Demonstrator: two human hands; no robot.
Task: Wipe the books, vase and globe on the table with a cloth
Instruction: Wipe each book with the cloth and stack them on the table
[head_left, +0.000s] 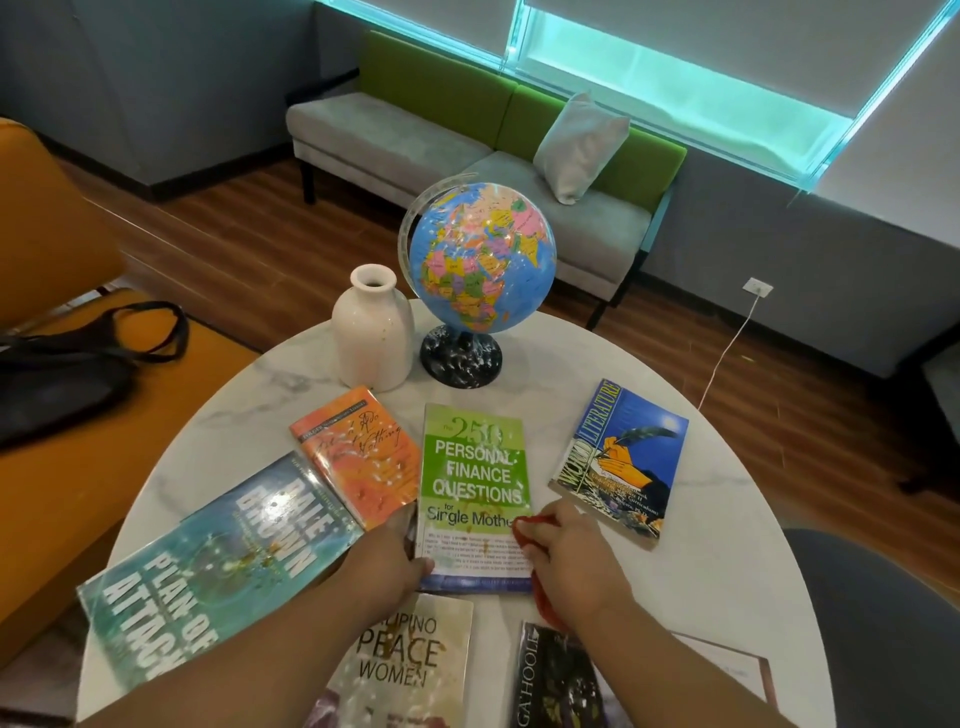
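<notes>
Fingers (558, 522) of the right hand (576, 564) clutch a red cloth (525, 534) at the green finance book's (474, 467) right edge, its spattered cover stretching lengthwise away and leftward, while the left hand (387, 566) grips the near corner.

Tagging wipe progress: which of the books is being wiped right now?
The green-and-white paperback "250 Personal Finance Questions" at centre: the left hand holds its lower-left corner, and the right hand presses a red cloth on its right edge.
</notes>
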